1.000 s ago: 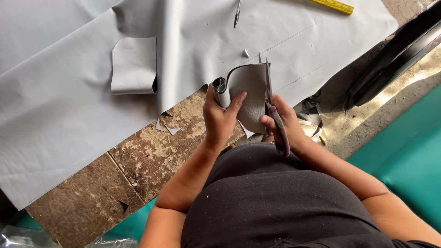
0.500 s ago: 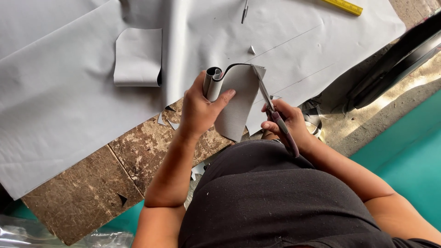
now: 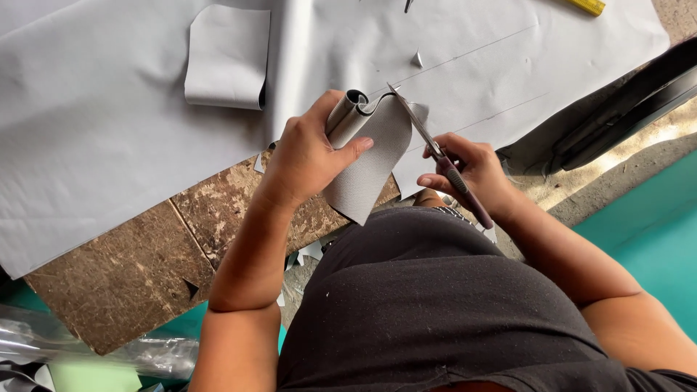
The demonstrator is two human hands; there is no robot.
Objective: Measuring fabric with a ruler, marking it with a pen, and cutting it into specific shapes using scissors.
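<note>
left hand [image 3: 308,156]: gripping a grey fabric piece [image 3: 367,163], its top edge rolled
right hand [image 3: 472,170]: closed on scissors [image 3: 428,141], blades at the piece's upper edge
fabric piece: held above the worn counter [image 3: 145,254]
beyond: grey sheet [image 3: 109,138] spread flat

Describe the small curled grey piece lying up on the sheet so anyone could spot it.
A big grey sheet covers the worn wooden table. On its upper left lies the cut piece, roughly square. Unlike the piece in the left hand, its lower edge curls up.
</note>
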